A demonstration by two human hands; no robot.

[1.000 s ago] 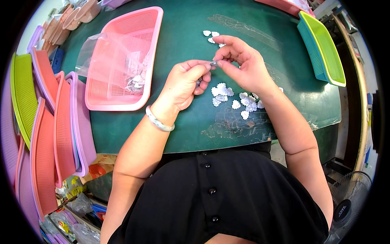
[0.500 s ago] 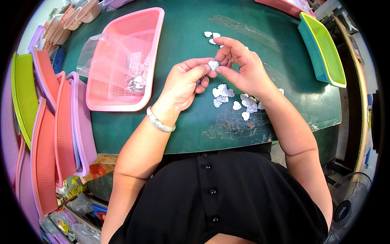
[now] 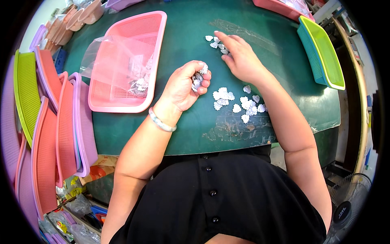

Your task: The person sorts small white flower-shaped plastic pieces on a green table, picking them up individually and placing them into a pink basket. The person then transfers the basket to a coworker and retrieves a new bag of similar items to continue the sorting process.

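Observation:
My left hand (image 3: 183,86), with a pale bangle (image 3: 161,122) at the wrist, is closed around several small silvery-white pieces with scalloped edges (image 3: 198,81). One of them sits between thumb and forefinger. Farther right, my right hand (image 3: 243,59) reaches out with its fingers extended, over a few similar pieces (image 3: 222,46) at the far middle of the table; its palm side is hidden. Two loose groups of such pieces, one on the left (image 3: 222,97) and one on the right (image 3: 249,106), lie nearer to me on the green table (image 3: 178,140).
A pink basket (image 3: 122,106) at the left holds a clear plastic bag (image 3: 140,79) of small pieces. Stacked baskets (image 3: 44,162) crowd the left edge. A green and teal basket (image 3: 325,57) stands at the far right, and a fan (image 3: 345,207) at the lower right.
My right hand has left my left hand and moved away to the far pieces. The left hand has turned, so the pieces gathered in it now show.

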